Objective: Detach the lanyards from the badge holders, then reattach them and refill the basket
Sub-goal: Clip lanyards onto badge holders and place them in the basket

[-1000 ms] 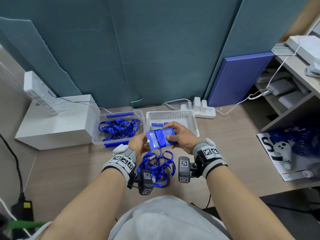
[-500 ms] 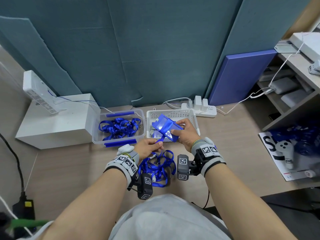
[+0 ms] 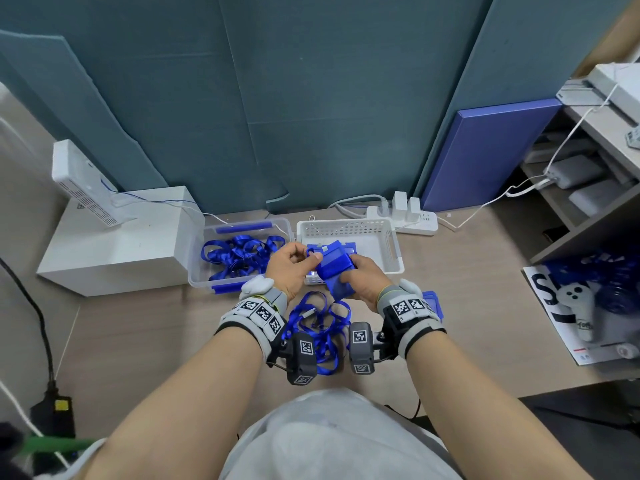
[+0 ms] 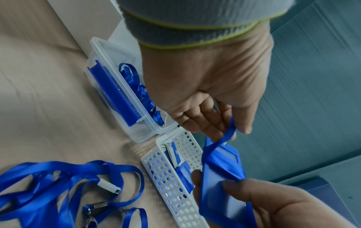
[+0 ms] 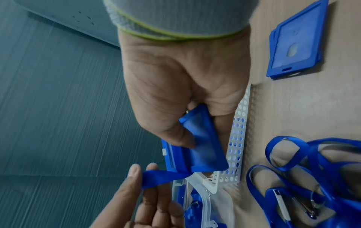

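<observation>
My right hand (image 3: 363,282) grips a blue badge holder (image 3: 337,271) by its lower half, just in front of the white perforated basket (image 3: 346,226). My left hand (image 3: 294,265) pinches a blue lanyard strap (image 4: 227,132) where it leaves the holder's top edge. In the right wrist view the strap (image 5: 160,177) runs from the badge holder (image 5: 203,143) to my left fingertips. More blue holders lie in the basket. A pile of loose lanyards (image 3: 318,327) lies on the table between my wrists. Another holder (image 5: 296,40) lies flat by my right wrist.
A clear box (image 3: 242,254) full of blue lanyards stands left of the basket. A white box (image 3: 114,244) sits further left, and a power strip (image 3: 405,216) lies behind the basket. A shelf and a magazine with a white controller (image 3: 575,306) are at the right.
My left hand has risen from near the lanyard pile to the holder's top and now pinches the strap there. My right hand has turned the holder and drawn it slightly nearer.
</observation>
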